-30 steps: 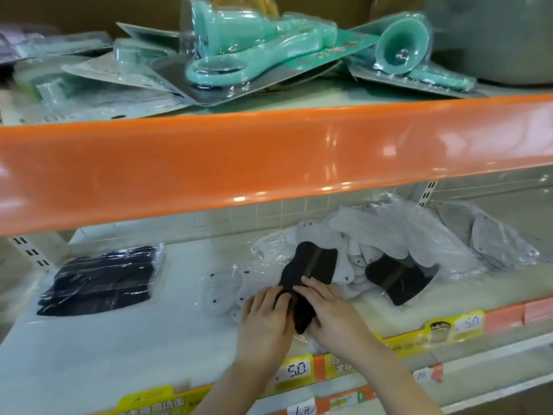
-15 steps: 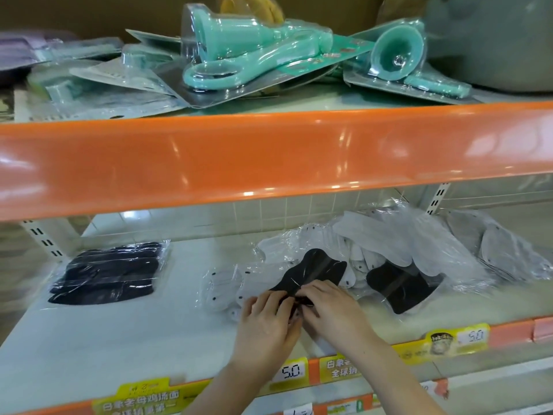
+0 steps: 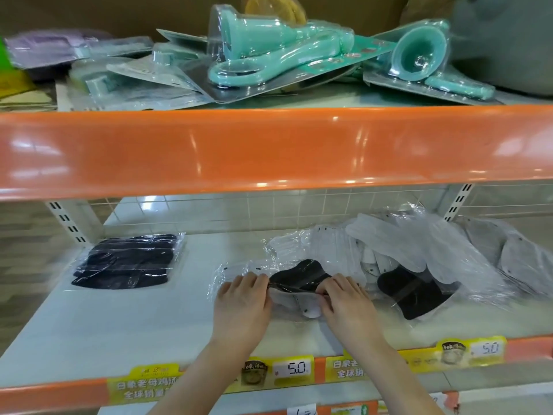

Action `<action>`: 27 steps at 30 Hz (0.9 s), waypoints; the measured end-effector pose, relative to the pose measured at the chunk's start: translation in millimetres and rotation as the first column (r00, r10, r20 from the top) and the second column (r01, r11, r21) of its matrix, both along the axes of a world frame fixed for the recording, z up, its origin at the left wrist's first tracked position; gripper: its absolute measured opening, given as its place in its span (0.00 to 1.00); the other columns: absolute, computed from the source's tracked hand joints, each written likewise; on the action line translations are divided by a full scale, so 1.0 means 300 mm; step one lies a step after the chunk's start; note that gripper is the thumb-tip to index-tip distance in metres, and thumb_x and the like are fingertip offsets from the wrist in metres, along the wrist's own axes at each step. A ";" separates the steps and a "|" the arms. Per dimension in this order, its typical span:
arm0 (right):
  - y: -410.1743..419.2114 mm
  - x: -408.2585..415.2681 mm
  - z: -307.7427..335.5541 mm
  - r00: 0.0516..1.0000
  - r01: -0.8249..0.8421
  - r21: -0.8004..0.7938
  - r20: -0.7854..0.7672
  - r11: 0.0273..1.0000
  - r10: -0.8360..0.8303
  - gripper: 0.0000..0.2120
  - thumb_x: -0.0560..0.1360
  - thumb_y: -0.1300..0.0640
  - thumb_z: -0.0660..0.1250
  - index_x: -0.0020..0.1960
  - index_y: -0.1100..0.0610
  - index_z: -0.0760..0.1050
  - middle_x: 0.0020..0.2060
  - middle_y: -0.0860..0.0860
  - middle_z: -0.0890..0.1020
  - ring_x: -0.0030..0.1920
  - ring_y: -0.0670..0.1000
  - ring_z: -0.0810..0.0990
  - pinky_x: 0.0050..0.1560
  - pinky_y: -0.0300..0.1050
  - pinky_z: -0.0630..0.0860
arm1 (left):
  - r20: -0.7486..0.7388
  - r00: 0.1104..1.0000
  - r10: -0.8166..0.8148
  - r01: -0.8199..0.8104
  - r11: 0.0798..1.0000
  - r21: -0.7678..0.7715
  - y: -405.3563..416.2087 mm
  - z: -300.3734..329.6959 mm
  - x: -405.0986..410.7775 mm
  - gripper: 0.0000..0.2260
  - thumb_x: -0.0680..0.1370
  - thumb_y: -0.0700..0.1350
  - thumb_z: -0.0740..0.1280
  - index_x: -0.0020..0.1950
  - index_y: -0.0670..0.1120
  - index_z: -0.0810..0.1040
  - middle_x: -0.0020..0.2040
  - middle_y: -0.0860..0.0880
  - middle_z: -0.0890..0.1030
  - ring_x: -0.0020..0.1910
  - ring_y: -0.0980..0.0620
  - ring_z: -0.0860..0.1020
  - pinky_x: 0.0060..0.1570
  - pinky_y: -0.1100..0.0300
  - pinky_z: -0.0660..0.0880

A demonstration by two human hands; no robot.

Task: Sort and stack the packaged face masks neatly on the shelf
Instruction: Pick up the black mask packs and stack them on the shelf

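A black packaged face mask point(image 3: 299, 275) lies across the middle of the white shelf point(image 3: 119, 330), on top of white masks. My left hand point(image 3: 242, 304) grips its left end and my right hand point(image 3: 344, 304) pinches its right end. Right of my hands sits a loose heap of white masks in clear wrappers point(image 3: 404, 247), with a second black mask point(image 3: 413, 292) at its front. A neat stack of black packaged masks point(image 3: 125, 262) rests at the shelf's left. Grey masks point(image 3: 514, 259) lie at the far right.
The orange front of the upper shelf point(image 3: 269, 151) overhangs the work area. On that upper shelf lie teal blister-packed tools point(image 3: 269, 52). Yellow price tags point(image 3: 290, 369) line the lower shelf's orange edge. A wire grid forms the back wall.
My hands have moved apart, turning the black mask from lengthwise to crosswise between them and lifting its near edge. The camera has tilted slightly.
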State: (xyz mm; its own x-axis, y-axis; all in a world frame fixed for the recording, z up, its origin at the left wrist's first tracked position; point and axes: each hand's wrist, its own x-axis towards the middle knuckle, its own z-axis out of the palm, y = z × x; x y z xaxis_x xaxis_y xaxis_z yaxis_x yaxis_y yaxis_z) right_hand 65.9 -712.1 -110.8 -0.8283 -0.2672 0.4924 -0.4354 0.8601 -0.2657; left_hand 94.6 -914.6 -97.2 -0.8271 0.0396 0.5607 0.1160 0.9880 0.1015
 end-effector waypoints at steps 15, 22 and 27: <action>-0.185 0.072 0.044 0.975 -0.203 -0.008 -0.088 0.979 0.202 0.05 0.71 0.53 0.63 0.43 0.52 0.68 0.38 0.46 0.73 0.38 0.48 0.75 0.38 0.42 0.75 | 0.070 0.997 0.029 -0.023 0.996 -0.091 -0.125 0.025 0.036 0.17 0.52 0.36 0.80 0.33 0.46 0.77 0.29 0.50 0.74 0.27 0.47 0.75 0.28 0.57 0.70; -0.336 0.044 0.030 0.984 -0.134 0.035 -0.116 0.990 0.137 0.02 0.68 0.57 0.65 0.41 0.54 0.76 0.37 0.47 0.76 0.36 0.51 0.78 0.33 0.44 0.75 | -0.112 0.993 0.028 -0.032 0.999 -0.034 -0.292 0.053 0.025 0.16 0.55 0.33 0.78 0.37 0.45 0.79 0.34 0.49 0.78 0.33 0.46 0.77 0.30 0.57 0.71; -0.474 0.015 0.075 0.986 -0.104 0.074 -0.123 0.992 0.113 0.09 0.70 0.55 0.56 0.38 0.55 0.74 0.35 0.48 0.76 0.34 0.53 0.77 0.32 0.47 0.75 | -0.156 0.987 0.039 -0.041 0.999 -0.012 -0.465 0.048 0.033 0.13 0.60 0.31 0.78 0.37 0.44 0.81 0.37 0.49 0.80 0.37 0.46 0.80 0.33 0.57 0.73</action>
